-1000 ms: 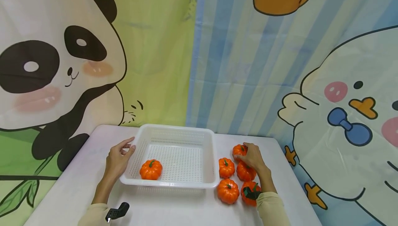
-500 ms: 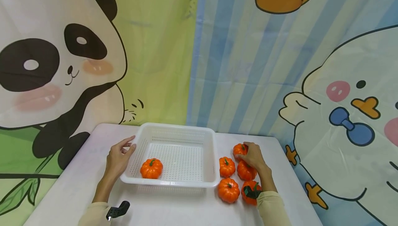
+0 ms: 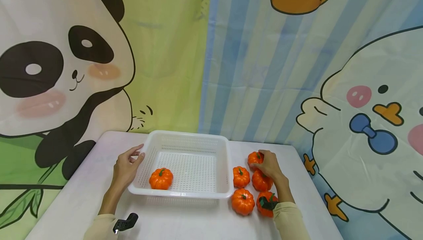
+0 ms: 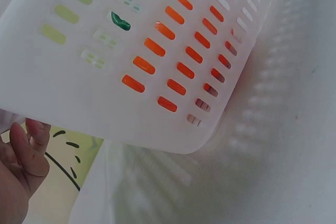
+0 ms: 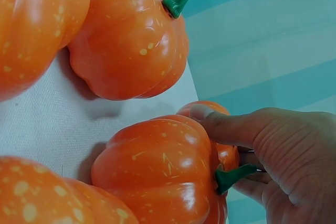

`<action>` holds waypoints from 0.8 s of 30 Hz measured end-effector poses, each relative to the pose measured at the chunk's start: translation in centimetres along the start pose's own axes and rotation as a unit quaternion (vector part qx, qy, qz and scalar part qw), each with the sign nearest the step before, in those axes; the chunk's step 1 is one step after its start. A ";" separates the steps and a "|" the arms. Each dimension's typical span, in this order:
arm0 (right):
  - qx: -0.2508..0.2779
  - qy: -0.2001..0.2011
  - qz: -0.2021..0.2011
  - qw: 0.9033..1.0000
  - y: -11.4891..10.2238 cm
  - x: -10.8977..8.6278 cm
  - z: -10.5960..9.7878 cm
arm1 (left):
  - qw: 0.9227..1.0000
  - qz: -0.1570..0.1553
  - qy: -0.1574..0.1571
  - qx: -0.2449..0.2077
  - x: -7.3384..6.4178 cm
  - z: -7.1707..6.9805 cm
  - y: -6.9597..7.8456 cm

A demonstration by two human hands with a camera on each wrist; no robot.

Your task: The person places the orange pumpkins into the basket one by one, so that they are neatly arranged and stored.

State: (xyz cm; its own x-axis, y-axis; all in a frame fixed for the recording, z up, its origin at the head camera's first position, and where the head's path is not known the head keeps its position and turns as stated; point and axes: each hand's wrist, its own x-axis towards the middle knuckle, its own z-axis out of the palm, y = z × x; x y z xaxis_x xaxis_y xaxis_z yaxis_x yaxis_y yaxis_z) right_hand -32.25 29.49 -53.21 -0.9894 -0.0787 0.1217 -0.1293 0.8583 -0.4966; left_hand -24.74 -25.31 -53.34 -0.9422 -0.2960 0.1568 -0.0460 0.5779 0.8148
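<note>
My right hand (image 3: pixel 270 164) grips the farthest small orange pumpkin (image 3: pixel 254 157), which sits on the table right of a white basket (image 3: pixel 180 195). In the right wrist view the thumb (image 5: pixel 231 127) lies on that pumpkin, partly hidden behind a nearer pumpkin (image 5: pixel 163 169) with a green stem. At the basket's left side, my left hand (image 3: pixel 126 166) has its fingertips against the rim, loosely bent. The left wrist view shows those fingers (image 4: pixel 31 153) under the rim's edge. One pumpkin (image 3: pixel 160 179) stands in the basket's near left corner and shows orange through the slots.
Several more pumpkins stand close together right of the basket, among them a near left one (image 3: pixel 242 202) and one partly behind the right wrist (image 3: pixel 265 207). A white cloth covers the table (image 3: pixel 185 220). A printed curtain (image 3: pixel 172 67) hangs right behind it.
Both hands and the pumpkins keep their places. Only the head view has shifted very slightly.
</note>
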 end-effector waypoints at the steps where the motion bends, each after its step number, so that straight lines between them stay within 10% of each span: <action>1: 0.000 0.001 -0.001 1.000 0.0 0.0 0.0 | 1.000 0.000 0.000 -0.001 0.0 0.0 0.0; 24: 0.011 0.011 -0.022 1.000 -0.5 0.1 -0.8 | 1.000 0.009 0.000 -0.002 -0.4 -0.2 0.3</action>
State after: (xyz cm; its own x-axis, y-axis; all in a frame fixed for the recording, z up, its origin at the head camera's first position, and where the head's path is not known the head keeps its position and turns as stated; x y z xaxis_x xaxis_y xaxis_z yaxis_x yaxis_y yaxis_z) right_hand -32.22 29.41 -52.25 -0.9813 -0.1047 0.1615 -0.1738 0.8424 -0.5100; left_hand -24.27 -25.15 -53.07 -0.9429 -0.2862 0.1706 -0.0285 0.5795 0.8144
